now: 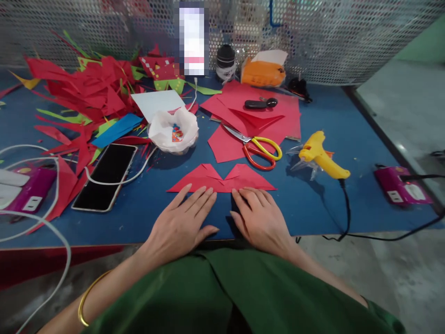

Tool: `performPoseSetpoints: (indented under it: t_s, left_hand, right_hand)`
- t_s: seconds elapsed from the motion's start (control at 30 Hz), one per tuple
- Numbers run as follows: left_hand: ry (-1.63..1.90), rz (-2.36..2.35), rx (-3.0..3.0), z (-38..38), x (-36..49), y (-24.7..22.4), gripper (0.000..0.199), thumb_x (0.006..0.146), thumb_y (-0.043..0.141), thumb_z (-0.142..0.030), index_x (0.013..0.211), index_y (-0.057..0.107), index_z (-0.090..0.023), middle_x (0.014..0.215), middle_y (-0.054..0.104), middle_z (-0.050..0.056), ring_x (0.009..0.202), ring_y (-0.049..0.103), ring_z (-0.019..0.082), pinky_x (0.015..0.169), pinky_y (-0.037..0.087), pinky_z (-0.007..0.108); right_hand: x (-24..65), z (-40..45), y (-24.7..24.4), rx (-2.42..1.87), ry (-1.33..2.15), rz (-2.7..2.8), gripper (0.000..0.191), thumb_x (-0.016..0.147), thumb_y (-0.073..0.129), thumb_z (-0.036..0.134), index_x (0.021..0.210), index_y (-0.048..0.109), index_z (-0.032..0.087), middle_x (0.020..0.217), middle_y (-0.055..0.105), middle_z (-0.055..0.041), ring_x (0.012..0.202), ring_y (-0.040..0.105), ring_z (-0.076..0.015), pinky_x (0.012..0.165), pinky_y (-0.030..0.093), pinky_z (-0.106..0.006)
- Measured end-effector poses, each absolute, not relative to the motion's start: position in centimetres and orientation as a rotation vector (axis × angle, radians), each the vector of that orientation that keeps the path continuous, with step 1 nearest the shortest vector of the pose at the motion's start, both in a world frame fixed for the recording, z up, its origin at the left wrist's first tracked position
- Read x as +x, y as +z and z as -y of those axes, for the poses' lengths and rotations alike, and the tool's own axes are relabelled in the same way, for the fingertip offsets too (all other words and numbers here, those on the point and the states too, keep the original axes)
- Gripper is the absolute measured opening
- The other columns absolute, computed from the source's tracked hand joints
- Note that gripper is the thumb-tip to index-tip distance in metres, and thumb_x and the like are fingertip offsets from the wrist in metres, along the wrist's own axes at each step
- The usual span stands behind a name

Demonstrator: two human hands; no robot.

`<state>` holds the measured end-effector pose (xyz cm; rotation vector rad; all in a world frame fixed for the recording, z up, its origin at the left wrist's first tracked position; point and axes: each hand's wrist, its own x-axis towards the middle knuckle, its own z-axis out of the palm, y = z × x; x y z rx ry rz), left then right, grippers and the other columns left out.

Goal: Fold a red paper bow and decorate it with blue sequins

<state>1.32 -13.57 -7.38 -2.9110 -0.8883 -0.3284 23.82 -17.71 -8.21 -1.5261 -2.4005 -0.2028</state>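
Observation:
A folded sheet of red paper (222, 184) lies on the blue table in front of me, its far edge rising to two peaks with a notch between them. My left hand (182, 220) rests flat with fingers spread, the fingertips on the paper's near edge at the left. On the right, my right hand (260, 218) lies with its fingers stretched out and the tips touching the same edge. Just beyond the paper are scissors (262, 153) with one red and one yellow handle, lying partly on more red paper (220, 144).
Red and green paper scraps (93, 88) heap at the back left. A dark-screened phone (106, 178), a paper-lined bowl (174, 132) and white cables stand nearer. To the right are a yellow glue gun (323, 155) and a purple power strip (399, 185). A perforated metal panel (330, 41) rises behind.

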Motion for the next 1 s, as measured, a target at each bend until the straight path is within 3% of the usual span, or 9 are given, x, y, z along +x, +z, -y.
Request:
performPoseSetpoints:
  t_s: [0.3,0.47,0.63,1.0]
  left_hand:
    - [-0.24,0.807,-2.855,12.4,4.3,-6.4,0.056,0.097,0.048,-0.053,0.128,0.066,-0.011,0.108,0.073,0.016,0.097,0.068,0.03,0.099,0.047,0.048]
    - [-0.259,0.73,-2.83,12.2,4.2,-6.9,0.058,0.099,0.045,-0.05,0.131,0.064,-0.006,0.107,0.073,0.017,0.095,0.066,0.031,0.101,0.043,0.05]
    - [-0.213,0.703,-2.824,12.1,4.5,-6.6,0.06,0.1,0.041,-0.051,0.135,0.062,-0.007,0.102,0.072,0.016,0.092,0.065,0.03,0.104,0.04,0.053]
    - [-0.189,0.693,-2.789,12.0,4.8,-6.5,0.061,0.1,0.037,-0.054,0.134,0.063,-0.011,0.098,0.071,0.014,0.081,0.062,0.029,0.109,0.034,0.063]
  right_hand:
    - [24.2,17.8,-8.3,-1.51,-0.166,2.406,0.048,0.099,0.047,0.036,0.13,0.062,0.002,0.124,0.067,-0.0189,0.118,0.056,-0.029,0.102,0.041,-0.043]
    - [25.1,18.1,-8.2,-1.527,-0.208,2.389,0.047,0.1,0.046,0.037,0.132,0.061,0.006,0.131,0.068,-0.0138,0.12,0.055,-0.0268,0.103,0.041,-0.042]
    - [25.4,18.2,-8.3,-1.444,-0.204,2.408,0.046,0.1,0.046,0.037,0.129,0.064,0.006,0.132,0.068,-0.0102,0.12,0.057,-0.0249,0.103,0.041,-0.039]
    - [25.9,18.9,-8.2,-1.593,-0.347,2.35,0.05,0.102,0.041,0.036,0.129,0.061,0.0,0.129,0.069,-0.0143,0.118,0.058,-0.027,0.104,0.037,-0.042]
